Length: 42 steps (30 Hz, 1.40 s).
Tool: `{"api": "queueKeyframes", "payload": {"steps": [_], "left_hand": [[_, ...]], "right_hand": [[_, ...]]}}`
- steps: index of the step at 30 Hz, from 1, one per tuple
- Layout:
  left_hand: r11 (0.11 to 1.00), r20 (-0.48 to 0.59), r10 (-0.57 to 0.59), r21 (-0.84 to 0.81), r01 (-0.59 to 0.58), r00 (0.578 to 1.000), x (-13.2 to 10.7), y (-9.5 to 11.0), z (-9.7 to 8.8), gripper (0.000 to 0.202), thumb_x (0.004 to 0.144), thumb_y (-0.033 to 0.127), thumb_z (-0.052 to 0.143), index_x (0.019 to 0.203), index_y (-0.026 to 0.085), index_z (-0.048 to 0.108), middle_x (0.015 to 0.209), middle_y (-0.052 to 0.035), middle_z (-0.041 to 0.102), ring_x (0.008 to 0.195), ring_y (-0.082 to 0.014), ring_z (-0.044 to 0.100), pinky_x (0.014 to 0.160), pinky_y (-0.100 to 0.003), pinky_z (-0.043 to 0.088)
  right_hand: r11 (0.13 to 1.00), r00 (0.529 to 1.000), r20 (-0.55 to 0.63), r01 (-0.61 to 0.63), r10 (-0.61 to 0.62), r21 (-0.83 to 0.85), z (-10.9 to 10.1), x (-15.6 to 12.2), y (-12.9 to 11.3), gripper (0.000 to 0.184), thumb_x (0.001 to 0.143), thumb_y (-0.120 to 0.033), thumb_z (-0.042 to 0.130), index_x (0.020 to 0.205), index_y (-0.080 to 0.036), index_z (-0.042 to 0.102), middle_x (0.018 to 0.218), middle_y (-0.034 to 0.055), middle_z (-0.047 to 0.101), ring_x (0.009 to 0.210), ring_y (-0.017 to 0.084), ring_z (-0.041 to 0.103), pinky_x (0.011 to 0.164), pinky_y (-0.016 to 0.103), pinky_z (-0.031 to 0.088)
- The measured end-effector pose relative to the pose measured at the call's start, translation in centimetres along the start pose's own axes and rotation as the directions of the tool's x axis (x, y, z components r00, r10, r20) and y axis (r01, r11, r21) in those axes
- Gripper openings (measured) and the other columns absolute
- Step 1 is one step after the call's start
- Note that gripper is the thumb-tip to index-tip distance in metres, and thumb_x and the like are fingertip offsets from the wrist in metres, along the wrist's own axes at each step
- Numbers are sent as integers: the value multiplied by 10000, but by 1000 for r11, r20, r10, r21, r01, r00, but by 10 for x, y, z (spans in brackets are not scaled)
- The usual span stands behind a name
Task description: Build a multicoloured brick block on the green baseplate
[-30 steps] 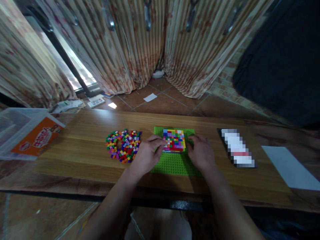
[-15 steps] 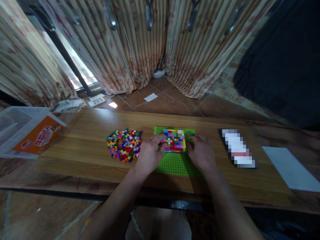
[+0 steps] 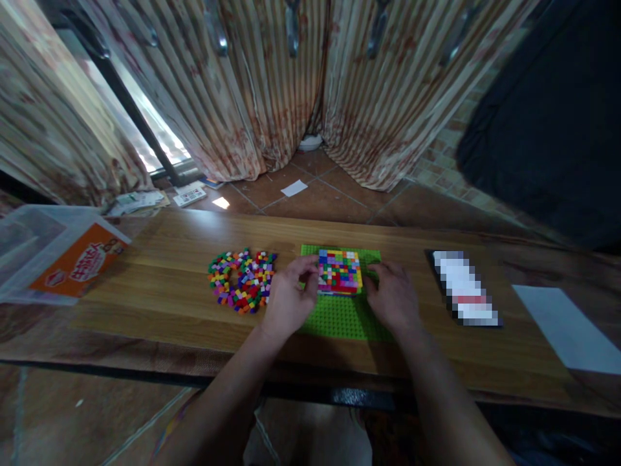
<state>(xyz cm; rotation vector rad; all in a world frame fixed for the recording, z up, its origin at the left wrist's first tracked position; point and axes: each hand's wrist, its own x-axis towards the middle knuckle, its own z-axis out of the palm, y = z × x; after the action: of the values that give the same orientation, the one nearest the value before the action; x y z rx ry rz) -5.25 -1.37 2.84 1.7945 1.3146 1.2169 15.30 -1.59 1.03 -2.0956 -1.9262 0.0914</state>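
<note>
A block of many small multicoloured toy bricks sits on a green studded baseplate on the wooden board. At the block's left edge is my left hand, fingers curved and thumb apart from the forefinger, with nothing visible between them. My right hand rests over the baseplate's right edge, a little away from the block. Its fingers are bent, with a gap between thumb and forefinger, and no brick shows in it. Left of my left hand lies a ring-like pile of loose coloured bricks.
A phone with a blurred screen lies on the board's right side, and a white sheet is beyond it. At the far left stands a clear plastic box with an orange label. Curtains hang behind the board.
My left fingers have drawn slightly left from the block's edge, and thumb and forefinger have parted. The right hand has hardly moved. The whole view has shifted a little.
</note>
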Motion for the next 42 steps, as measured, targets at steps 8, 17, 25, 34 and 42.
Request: {"api": "queueKeyframes", "payload": {"steps": [8,17,25,34,42], "left_hand": [[936,3,-293,-206,287,956,3,-17,12,353,776,370,678,1047,152,620,775,-21,658,693,-139,621,635,-247,492],[831,52,-453,-336,443,890,7,-15,19,418,633,364,778,960,142,642,678,23,610,597,-107,554,551,-220,423],[773,33,-518,-409,485,854,12,-6,21,392,598,298,789,924,131,648,639,45,585,570,-88,533,535,-208,408],[782,21,-499,-420,460,867,12,-7,22,396,580,299,796,913,139,652,652,29,600,587,-102,548,543,-219,420],[763,49,-512,-431,481,857,9,-6,20,409,609,314,801,944,135,652,654,32,597,582,-94,540,530,-207,417]], "right_hand": [[1000,1000,-4,0,0,14,-1,-1,-1,292,878,-261,499,1100,-146,651,1110,134,601,1069,282,511,903,406,420],[1000,1000,-18,-3,3,27,0,-1,-1,283,876,-257,496,1093,-166,653,1107,130,597,1076,282,503,905,417,424],[1000,1000,7,-20,20,-9,-3,-1,-7,290,888,-253,488,1106,-153,650,1120,139,596,1065,287,503,901,408,426],[999,1000,-6,-9,9,-39,-4,-2,-8,273,883,-239,495,1091,-162,654,1118,129,606,1061,284,516,892,392,439],[998,999,-45,18,-20,-55,4,-2,-3,272,888,-261,489,1079,-160,654,1115,120,605,1061,277,524,895,401,440]]}}
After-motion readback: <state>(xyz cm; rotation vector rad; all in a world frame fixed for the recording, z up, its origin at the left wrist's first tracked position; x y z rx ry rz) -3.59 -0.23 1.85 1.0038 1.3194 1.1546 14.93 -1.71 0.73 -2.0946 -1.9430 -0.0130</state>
